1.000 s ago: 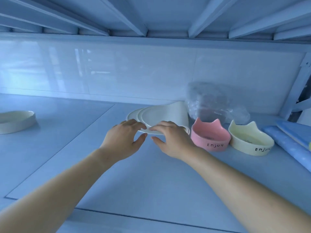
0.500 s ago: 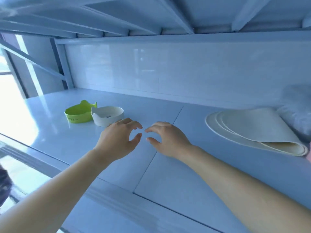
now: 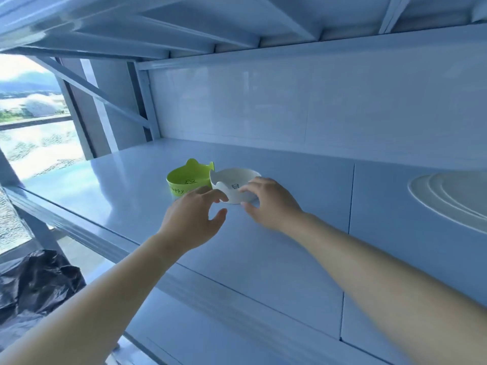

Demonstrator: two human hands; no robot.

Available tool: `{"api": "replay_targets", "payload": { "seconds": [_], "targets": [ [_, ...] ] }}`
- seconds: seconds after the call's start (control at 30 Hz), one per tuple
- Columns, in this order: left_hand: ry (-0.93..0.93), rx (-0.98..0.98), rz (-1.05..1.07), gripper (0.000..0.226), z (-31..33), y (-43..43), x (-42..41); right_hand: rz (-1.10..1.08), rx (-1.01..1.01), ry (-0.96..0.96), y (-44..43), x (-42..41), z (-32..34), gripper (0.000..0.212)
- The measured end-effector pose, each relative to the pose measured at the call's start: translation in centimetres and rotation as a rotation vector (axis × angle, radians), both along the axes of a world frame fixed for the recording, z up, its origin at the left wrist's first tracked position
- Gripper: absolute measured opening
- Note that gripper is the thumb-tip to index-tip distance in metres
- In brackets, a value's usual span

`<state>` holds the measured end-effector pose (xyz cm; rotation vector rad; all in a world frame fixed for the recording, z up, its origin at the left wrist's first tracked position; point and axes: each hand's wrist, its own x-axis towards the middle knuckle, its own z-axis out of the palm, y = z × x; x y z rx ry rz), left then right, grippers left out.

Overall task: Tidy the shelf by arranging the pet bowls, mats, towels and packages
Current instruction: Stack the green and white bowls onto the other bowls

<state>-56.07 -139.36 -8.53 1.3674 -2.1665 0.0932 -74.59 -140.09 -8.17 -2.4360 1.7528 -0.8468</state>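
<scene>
pale blue shelf [image 3: 263, 259] by a window; both hands' spread fingers [image 3: 208, 192] flank the white bowl [image 3: 232, 184], maybe touching.

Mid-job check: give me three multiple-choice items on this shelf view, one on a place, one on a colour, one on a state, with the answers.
1. Where does the green bowl sit relative to the white bowl?
A. On its left, touching it
B. Stacked inside it
C. Far off to its right

2. What colour is the bag on the floor at lower left?
A. Red
B. Black
C. Yellow

3. What is the right hand doing?
A. Holding a towel
B. Resting flat on the round mats
C. Open, fingers at the white bowl's rim

Answers: 1 A, the green rim meets the white one on the left. 2 B, crumpled dark plastic shows there. 3 C, its fingers curl at the bowl, and the left hand is open beside it.
</scene>
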Motion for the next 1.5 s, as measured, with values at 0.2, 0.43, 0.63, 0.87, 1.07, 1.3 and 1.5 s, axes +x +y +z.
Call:
{"api": "replay_targets", "payload": {
  "seconds": [0.2, 0.43, 0.63, 0.87, 1.07, 1.3, 1.5],
  "targets": [
    [0.043, 0.01, -0.052, 0.026, -0.9, -2.9, 0.6, -0.065, 0.075, 0.026, -2.8, 0.6, -0.9, 0.039],
    [0.142, -0.066, -0.096, 0.027, -3.1, -5.1, 0.2, -0.105, -0.03, -0.014, -3.6, 0.9, -1.8, 0.02],
    [0.18, -0.027, -0.107, 0.027, -3.3, -5.3, 0.6, -0.05, -0.148, 0.044, -2.7, 1.8, -2.0, 0.016],
    [0.179, 0.015, -0.068, 0.026, -3.5, -5.3, 0.8, -0.002, -0.031, -0.072, -2.4, -0.2, -1.2, 0.025],
    [0.175, 0.058, -0.068, 0.024, -3.8, -5.7, 0.9, -0.029, 0.017, -0.007, -2.1, -1.1, -1.8, 0.008],
    [0.166, 0.045, -0.043, 0.025, -3.6, -5.7, 0.6, 0.006, -0.065, 0.024, -2.0, 0.5, -2.0, 0.013],
    [0.06, -0.049, 0.145, 0.045, -2.3, -8.0, 1.9, 0.024, -0.121, -0.003, -1.9, -0.7, -2.3, 0.014]
  ]
}}
